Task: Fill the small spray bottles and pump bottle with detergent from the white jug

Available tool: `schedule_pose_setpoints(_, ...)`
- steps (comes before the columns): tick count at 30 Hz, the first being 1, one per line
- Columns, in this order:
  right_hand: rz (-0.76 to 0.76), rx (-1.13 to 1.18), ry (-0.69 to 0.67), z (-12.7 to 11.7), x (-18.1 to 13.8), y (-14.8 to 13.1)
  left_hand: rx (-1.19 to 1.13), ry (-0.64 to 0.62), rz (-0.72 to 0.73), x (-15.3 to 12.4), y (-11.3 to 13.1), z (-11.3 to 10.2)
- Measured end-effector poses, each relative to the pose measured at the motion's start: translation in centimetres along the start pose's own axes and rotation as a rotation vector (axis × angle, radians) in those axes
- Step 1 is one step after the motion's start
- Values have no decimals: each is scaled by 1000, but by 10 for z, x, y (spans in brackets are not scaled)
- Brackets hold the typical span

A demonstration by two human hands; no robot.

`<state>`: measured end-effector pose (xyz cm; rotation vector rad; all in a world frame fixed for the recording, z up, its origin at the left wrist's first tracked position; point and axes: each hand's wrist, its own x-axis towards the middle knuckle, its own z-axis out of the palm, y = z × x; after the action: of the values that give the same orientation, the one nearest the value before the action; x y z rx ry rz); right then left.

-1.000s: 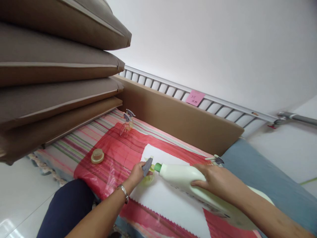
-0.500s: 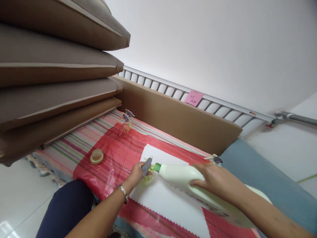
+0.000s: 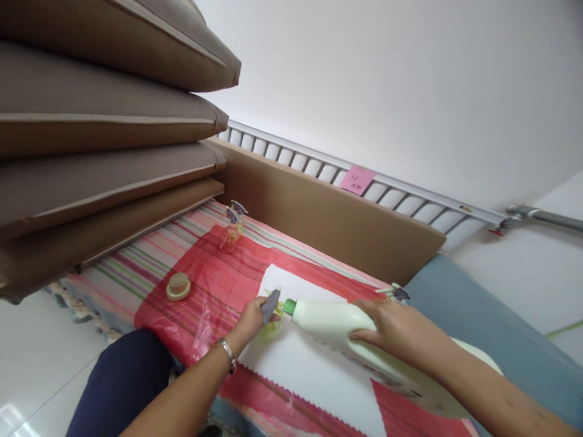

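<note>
My left hand (image 3: pixel 250 318), with a bracelet at the wrist, is closed around a grey trigger spray head (image 3: pixel 271 306). Just beside it, a clear spray bottle (image 3: pixel 272 329) with yellowish liquid stands on a white sheet (image 3: pixel 314 364); my fingers partly hide its neck. A big pale green jug (image 3: pixel 328 320) lies tilted in the grip of my right hand (image 3: pixel 387 325). The jug's green spout (image 3: pixel 289 307) points left and meets the bottle's mouth. Whether liquid is flowing, I cannot make out.
Two more spray bottles (image 3: pixel 230 233) stand at the back left. A round yellowish lid (image 3: pixel 178 286) lies on the red plastic sheet (image 3: pixel 200 303). Stacked cushions (image 3: pixel 113 133) rise at left, a brown board (image 3: pixel 319 212) behind. Another sprayer top (image 3: pixel 398 292) shows behind my right hand.
</note>
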<state>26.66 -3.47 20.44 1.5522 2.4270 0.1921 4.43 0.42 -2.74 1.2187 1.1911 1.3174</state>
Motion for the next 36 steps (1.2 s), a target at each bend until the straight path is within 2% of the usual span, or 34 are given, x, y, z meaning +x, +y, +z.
schedule_pose_setpoints(36, -3, -16, -2, -1, 0, -2, -24, 0, 1, 0, -4, 0)
